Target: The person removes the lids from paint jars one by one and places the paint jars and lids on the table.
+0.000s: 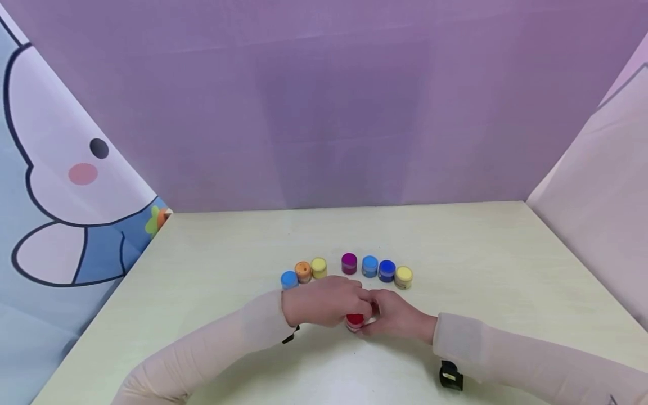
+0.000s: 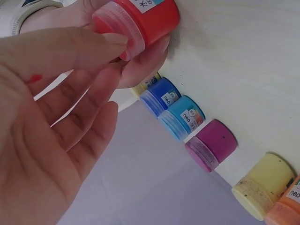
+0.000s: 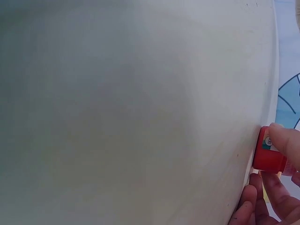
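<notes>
A small red paint jar (image 1: 355, 322) stands low at the front of the table, between both hands. My left hand (image 1: 326, 301) reaches over it from the left and pinches its lid (image 2: 121, 30); the left thumb lies along the lid's ribbed edge. From the right, my right hand (image 1: 400, 318) grips the jar's body. In the right wrist view the red jar (image 3: 268, 161) appears at the right edge with fingers around it. The lid is on the jar. Part of the jar is hidden behind the fingers.
Behind the hands stand several paint jars: light blue (image 1: 289, 279), orange (image 1: 303, 271), yellow (image 1: 319, 268), purple (image 1: 349, 263), another light blue (image 1: 370, 266), dark blue (image 1: 387, 270) and another yellow (image 1: 404, 277). A purple backdrop (image 1: 344, 112) rises at the table's far edge.
</notes>
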The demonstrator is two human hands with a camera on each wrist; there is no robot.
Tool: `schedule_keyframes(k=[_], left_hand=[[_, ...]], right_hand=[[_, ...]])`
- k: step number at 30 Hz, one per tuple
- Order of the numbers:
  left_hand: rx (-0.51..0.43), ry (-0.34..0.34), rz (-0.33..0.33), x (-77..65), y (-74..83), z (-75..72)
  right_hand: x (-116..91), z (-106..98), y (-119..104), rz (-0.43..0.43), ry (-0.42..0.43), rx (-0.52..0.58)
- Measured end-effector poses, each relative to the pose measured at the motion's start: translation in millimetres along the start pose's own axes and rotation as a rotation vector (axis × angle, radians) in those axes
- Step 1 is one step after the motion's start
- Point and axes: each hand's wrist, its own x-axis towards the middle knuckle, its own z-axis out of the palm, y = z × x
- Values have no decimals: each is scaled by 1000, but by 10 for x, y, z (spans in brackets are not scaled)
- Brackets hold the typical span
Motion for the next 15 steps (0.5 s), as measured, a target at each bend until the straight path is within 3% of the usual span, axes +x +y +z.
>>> schedule_keyframes(k=[8,15], left_hand=[[-8,-5,-19,12,3,-7],[-36,-36,-153,7,43,-30]], right_hand=[[3,0,6,3,-1,-18],[-2,6,15,-2,7,-39]])
